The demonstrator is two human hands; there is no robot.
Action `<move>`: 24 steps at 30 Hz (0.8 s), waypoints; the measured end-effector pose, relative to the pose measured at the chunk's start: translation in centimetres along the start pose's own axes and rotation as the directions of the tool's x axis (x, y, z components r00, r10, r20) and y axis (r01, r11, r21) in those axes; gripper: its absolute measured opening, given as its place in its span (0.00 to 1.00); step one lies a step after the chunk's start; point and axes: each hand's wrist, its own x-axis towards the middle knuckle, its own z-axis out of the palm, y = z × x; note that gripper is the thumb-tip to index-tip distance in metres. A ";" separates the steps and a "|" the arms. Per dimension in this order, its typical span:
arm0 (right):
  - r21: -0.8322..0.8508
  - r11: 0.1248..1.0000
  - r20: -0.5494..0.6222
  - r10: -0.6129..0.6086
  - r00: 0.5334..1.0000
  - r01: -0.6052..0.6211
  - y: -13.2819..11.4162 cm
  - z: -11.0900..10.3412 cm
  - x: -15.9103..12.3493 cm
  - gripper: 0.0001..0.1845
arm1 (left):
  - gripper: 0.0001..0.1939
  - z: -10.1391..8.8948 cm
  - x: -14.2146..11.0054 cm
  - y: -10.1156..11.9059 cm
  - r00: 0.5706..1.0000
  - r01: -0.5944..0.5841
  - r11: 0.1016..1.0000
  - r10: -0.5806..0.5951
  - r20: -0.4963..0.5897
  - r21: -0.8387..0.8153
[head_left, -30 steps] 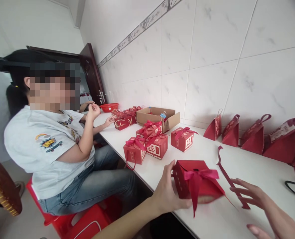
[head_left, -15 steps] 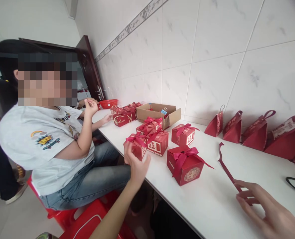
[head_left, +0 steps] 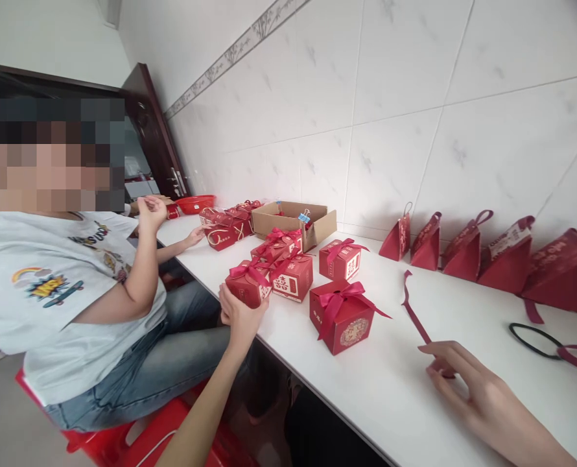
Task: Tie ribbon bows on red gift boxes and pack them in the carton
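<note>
Apparently mid-grasp, the left hand clasps a box near mid-frame, any lift needing clearance; the right hand bends over ribbon, hold unclear.

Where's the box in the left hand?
In the head view, left of centre, the held box is at the edge of the table, just left of another bow-tied box.

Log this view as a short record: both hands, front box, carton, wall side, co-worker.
Left hand: around a bow-tied red box
Right hand: at the loose dark-red ribbon; grip unclear
Front box: untouched, pink bow on top
Carton: open, blue clip on it
Wall side: row of red triangular packages
Co-worker: seated, white printed T-shirt
</note>
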 end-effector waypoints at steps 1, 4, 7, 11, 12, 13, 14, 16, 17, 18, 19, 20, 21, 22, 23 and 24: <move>0.001 1.000 0.003 0.000 1.000 0.000 -0.2 -0.1 0.0 0.12 | 0.50 -0.1 -0.9 -0.2 0.989 -0.141 0.990 0.140 -0.047 -0.018; 0.013 1.000 0.015 0.015 1.000 -0.016 -0.9 -0.3 0.1 0.11 | 0.39 -0.3 -4.5 0.1 0.813 -0.582 0.801 0.579 -0.066 -0.140; 0.019 0.999 0.027 0.050 0.998 -0.051 -1.4 -0.5 0.2 0.11 | 0.40 0.1 -7.5 1.9 0.701 -0.628 0.701 0.698 0.146 -0.338; 0.016 0.997 0.036 0.075 0.997 -0.075 -1.5 -0.5 0.3 0.10 | 0.53 1.7 -8.5 4.8 0.733 -0.278 0.838 0.501 0.460 -0.470; 0.019 0.997 0.040 0.077 0.996 -0.078 -1.4 -0.5 0.3 0.10 | 0.56 2.1 -8.3 5.3 0.739 -0.204 0.849 0.460 0.492 -0.488; 0.023 0.996 0.043 0.081 0.996 -0.082 -1.4 -0.6 0.3 0.10 | 0.58 2.5 -7.9 5.7 0.744 -0.148 0.852 0.431 0.511 -0.503; 0.028 0.996 0.048 0.086 0.995 -0.088 -1.4 -0.6 0.3 0.10 | 0.60 2.8 -7.5 6.0 0.744 -0.105 0.852 0.410 0.528 -0.513; 0.038 0.994 0.056 0.103 0.993 -0.105 -1.4 -0.7 0.3 0.11 | 0.62 3.1 -6.7 6.3 0.717 -0.031 0.857 0.378 0.586 -0.515; 0.043 0.993 0.062 0.111 0.992 -0.114 -1.5 -0.8 0.3 0.11 | 0.62 3.2 -6.4 6.4 0.693 0.005 0.860 0.365 0.622 -0.510; 0.049 0.992 0.072 0.117 0.991 -0.120 -1.5 -0.9 0.3 0.11 | 0.61 3.2 -6.1 6.3 0.668 0.035 0.862 0.356 0.654 -0.505; 0.057 0.991 0.087 0.117 0.989 -0.122 -1.6 -0.9 0.3 0.11 | 0.60 3.1 -6.0 6.3 0.645 0.049 0.861 0.360 0.674 -0.506; 0.071 0.990 0.104 0.113 0.988 -0.120 -1.7 -1.0 0.2 0.11 | 0.59 3.0 -6.0 6.3 0.628 0.041 0.855 0.380 0.679 -0.516; 0.093 0.989 0.118 0.106 0.987 -0.118 -1.7 -1.0 0.2 0.14 | 0.57 2.9 -6.1 6.2 0.619 0.007 0.845 0.416 0.665 -0.535; 0.124 0.986 0.126 0.096 0.987 -0.112 -1.8 -0.9 0.3 0.21 | 0.56 2.7 -6.3 6.2 0.615 -0.051 0.827 0.467 0.635 -0.560; 0.161 0.981 0.126 0.085 0.988 -0.105 -1.9 -0.9 0.3 0.30 | 0.55 2.6 -6.6 6.2 0.607 -0.121 0.798 0.530 0.593 -0.590; 0.200 0.975 0.120 0.075 0.990 -0.098 -2.0 -0.8 0.4 0.40 | 0.55 2.5 -7.0 6.3 0.588 -0.192 0.756 0.599 0.544 -0.626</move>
